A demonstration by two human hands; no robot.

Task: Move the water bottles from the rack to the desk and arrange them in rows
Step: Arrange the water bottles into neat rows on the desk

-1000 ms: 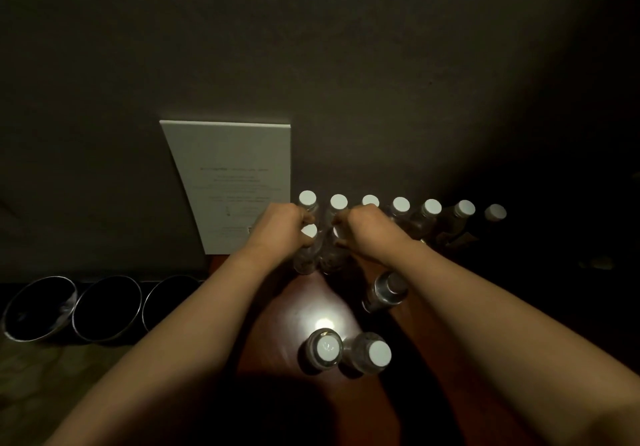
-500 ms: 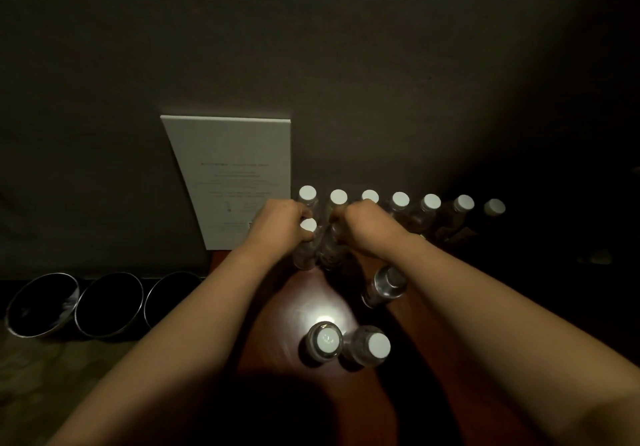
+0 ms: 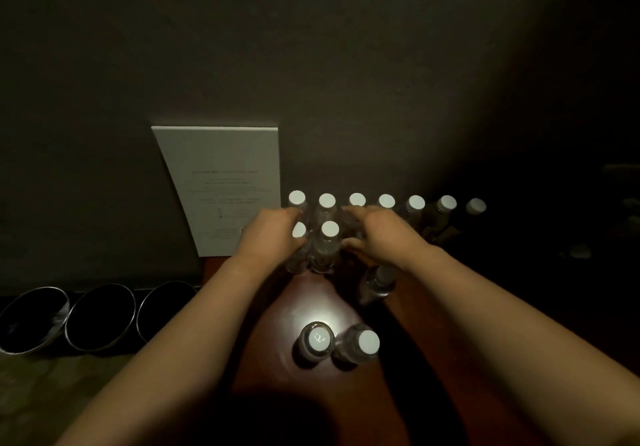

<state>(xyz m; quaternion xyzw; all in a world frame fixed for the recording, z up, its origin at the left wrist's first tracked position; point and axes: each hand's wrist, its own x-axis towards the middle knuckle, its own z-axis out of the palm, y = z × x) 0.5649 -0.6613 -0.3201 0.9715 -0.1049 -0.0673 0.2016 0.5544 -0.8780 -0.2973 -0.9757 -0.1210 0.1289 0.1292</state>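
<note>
Bowls (image 3: pixel 100 317): three metal ones in a row, far left, below desk level.
Card (image 3: pixel 225 189): white printed sheet leaning on the wall.
Left hand (image 3: pixel 268 238): fingers curled round a white-capped bottle (image 3: pixel 298 248) in the second row.
Neighbouring bottle (image 3: pixel 327 248): upright, touching the gripped one.
Back row (image 3: pixel 386 201): seven capped bottles along the wall.
Right hand (image 3: pixel 381 234): fingers extended and relaxed, holding nothing.
Desk (image 3: pixel 398 393): reddish wood; one uncapped-looking bottle (image 3: pixel 377 281) and a front pair (image 3: pixel 337 341).
</note>
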